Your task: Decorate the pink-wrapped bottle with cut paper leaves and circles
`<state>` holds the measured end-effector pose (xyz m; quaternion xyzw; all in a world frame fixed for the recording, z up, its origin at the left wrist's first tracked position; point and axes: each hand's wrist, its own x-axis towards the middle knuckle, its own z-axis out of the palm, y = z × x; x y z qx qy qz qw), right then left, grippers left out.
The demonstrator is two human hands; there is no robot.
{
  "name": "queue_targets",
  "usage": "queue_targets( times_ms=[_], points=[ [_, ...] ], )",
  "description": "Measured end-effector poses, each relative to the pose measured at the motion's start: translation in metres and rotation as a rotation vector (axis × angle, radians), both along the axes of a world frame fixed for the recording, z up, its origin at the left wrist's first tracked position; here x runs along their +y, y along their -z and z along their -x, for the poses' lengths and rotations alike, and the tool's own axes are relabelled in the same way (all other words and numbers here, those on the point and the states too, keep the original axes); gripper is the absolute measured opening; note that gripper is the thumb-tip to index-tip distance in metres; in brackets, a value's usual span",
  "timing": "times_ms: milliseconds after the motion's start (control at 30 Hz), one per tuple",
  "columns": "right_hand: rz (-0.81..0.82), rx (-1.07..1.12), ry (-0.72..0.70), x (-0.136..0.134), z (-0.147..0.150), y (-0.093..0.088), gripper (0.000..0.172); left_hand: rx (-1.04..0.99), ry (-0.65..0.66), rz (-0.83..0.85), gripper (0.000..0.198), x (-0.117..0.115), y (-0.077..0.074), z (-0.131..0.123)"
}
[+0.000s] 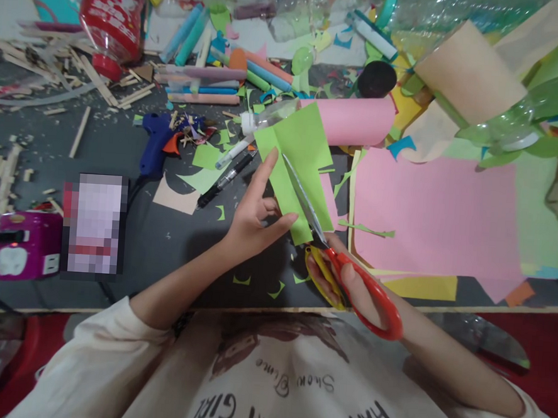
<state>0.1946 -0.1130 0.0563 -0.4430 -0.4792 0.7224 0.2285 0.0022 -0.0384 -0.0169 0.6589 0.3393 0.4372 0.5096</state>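
A sheet of bright green paper (306,141) hangs over the table with a long cut running up it, which leaves a strip on its left side. My left hand (255,214) holds that strip by its left edge, index finger near the top and thumb lower down. In my right hand (343,279) is a pair of scissors (371,296) with one red and one yellow handle loop. The scissor blades lie along the cut, pointing up and left, and the paper partly hides them.
A pink-wrapped bottle (355,122) lies behind the paper. To the right are pink sheets (439,212). A blue glue gun (155,141), a black pen (226,180), rolled paper tubes (202,75) and a red-labelled bottle (113,19) lie leftward. Green scraps litter the table (172,253).
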Motion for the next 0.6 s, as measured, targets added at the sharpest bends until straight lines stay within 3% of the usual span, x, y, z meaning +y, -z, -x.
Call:
queue_targets(
  times_ms=[433, 600],
  points=[
    [0.034, -0.048, 0.141, -0.007, 0.010, 0.019, 0.066, 0.034, -0.011, -0.005, 0.086, 0.003, 0.004, 0.003],
    [0.075, 0.022, 0.177, -0.007, 0.011, 0.020, 0.060, 0.046, -0.061, -0.068, 0.085, 0.003, 0.006, 0.004]
  ],
)
